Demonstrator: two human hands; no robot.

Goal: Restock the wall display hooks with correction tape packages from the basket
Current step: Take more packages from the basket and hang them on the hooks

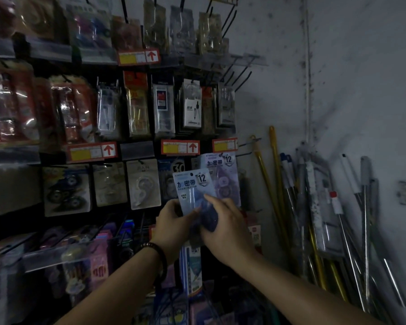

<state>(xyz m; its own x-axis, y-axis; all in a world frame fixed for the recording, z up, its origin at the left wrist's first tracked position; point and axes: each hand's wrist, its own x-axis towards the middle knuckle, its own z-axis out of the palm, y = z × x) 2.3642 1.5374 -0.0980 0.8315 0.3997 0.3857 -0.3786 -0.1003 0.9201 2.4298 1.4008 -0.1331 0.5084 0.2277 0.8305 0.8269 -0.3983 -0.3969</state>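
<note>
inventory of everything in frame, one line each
held correction tape package: one, blue, marked 12, in front of the lower hook row
hung correction tape package: one visible, lilac, on a hook just behind the held one
other blister packs: many, mixed colours, on hooks across several rows
price labels: at least four, red and yellow with arrows, on the rails
bare hooks: several, black, right end of the middle row
poles: several, yellow and silver, leaning on the wall at right
wall: one, grey-white, stained
bracelet: one, dark beads, left wrist
left hand: grips the held package's left edge
right hand: grips its lower right
</note>
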